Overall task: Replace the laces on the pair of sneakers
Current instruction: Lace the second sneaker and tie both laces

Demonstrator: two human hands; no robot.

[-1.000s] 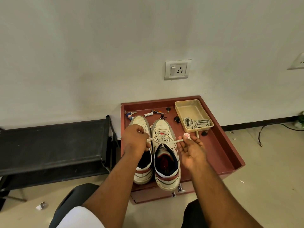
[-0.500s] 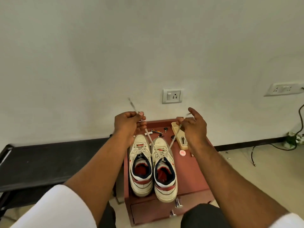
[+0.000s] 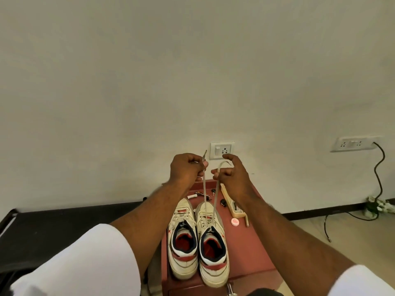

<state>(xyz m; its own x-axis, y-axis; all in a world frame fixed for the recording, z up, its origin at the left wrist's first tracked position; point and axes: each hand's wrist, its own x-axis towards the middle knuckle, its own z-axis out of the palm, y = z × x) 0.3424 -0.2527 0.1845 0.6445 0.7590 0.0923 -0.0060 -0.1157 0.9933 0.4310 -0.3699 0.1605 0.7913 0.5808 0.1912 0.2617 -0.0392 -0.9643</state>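
Two white sneakers with red and navy trim stand side by side on a red cabinet top (image 3: 254, 251), toes toward the wall: the left sneaker (image 3: 183, 238) and the right sneaker (image 3: 212, 246). A pale lace (image 3: 204, 189) runs up from the right sneaker's eyelets in two taut strands. My left hand (image 3: 186, 169) pinches one end, its tip sticking up above my fingers. My right hand (image 3: 233, 174) pinches the other end, which curls over my fingers. Both hands are raised close together above the sneakers' toes.
A beige tray (image 3: 235, 208) with cables, a round pink lid (image 3: 235, 221), keys and small items lie on the cabinet behind the sneakers. A black bench (image 3: 64, 227) stands to the left. Wall sockets (image 3: 222, 150) and a black cable (image 3: 379, 178) are on the right.
Both hands rose from the right sneaker's eyelets, pulling the lace ends up taut, then came closer together. The camera tilted up toward the wall.
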